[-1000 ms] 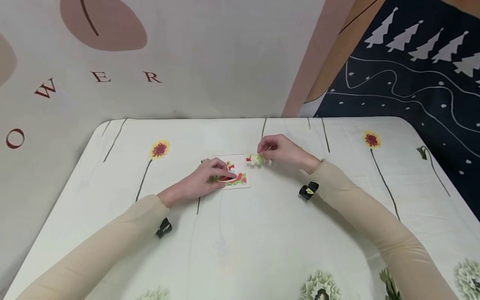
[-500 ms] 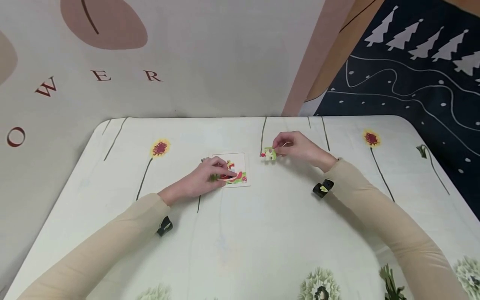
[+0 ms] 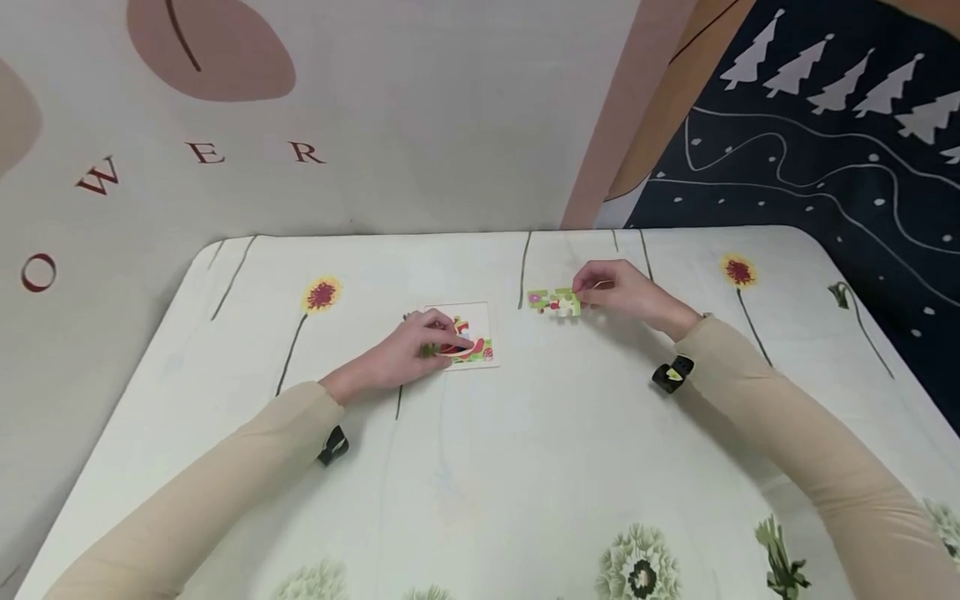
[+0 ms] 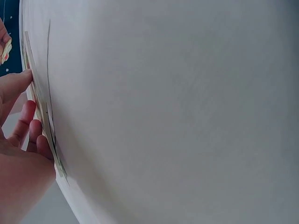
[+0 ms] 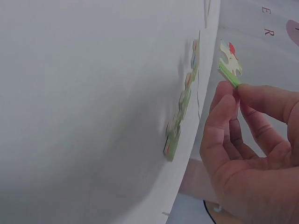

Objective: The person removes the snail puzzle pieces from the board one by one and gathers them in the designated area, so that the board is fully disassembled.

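A square puzzle board (image 3: 480, 318) with a pale border lies on the white cloth; colourful picture pieces fill its lower part. My left hand (image 3: 401, 348) rests on it, fingertips touching the picture and covering its left portion. To the right, my right hand (image 3: 626, 292) pinches a jigsaw piece (image 3: 566, 307) between thumb and fingers. The right wrist view shows this jigsaw piece (image 5: 230, 60) raised off the cloth, with a green edge and a pale face marked with red. Beneath and behind it, a row of puzzle pieces (image 5: 180, 109) lies on the cloth.
A white flower-printed cloth (image 3: 495, 467) covers the table, whose far edge meets a pale wall hanging (image 3: 420, 125). On the right hangs dark blue fabric with white trees (image 3: 817, 71). Black straps sit at both wrists.
My right hand has carried the jigsaw piece rightward and slightly away from the board, uncovering other pieces on the cloth. My left hand has stayed on the board.
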Tool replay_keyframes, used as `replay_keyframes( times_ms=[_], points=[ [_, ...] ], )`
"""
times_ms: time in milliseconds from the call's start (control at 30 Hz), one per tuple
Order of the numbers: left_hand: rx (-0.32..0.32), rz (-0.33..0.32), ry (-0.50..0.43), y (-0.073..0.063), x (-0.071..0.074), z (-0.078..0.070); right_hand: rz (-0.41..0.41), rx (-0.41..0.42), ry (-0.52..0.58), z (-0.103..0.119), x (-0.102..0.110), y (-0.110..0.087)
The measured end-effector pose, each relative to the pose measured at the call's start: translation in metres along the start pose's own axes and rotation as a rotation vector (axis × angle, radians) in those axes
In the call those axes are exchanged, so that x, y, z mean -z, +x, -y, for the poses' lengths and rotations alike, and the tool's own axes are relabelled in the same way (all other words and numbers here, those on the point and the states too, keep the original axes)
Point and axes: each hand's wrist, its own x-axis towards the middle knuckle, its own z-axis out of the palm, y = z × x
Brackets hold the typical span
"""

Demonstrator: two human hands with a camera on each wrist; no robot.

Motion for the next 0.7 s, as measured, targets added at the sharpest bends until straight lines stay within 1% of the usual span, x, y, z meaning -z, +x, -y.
replay_keyframes(
  times_ms=[200, 433, 700],
  points=[
    [0.004, 0.006, 0.002, 0.001, 0.001, -0.001, -0.014, -0.036, -0.029, -0.005, 0.009, -0.008],
    [0.007, 0.013, 0.003, 0.000, 0.001, 0.001, -0.010, -0.114, -0.072, -0.019, 0.014, -0.012],
    [-0.002, 0.007, 0.006, 0.001, 0.001, 0.000, -0.017, -0.122, -0.095, -0.020, 0.018, -0.017]
  ],
)
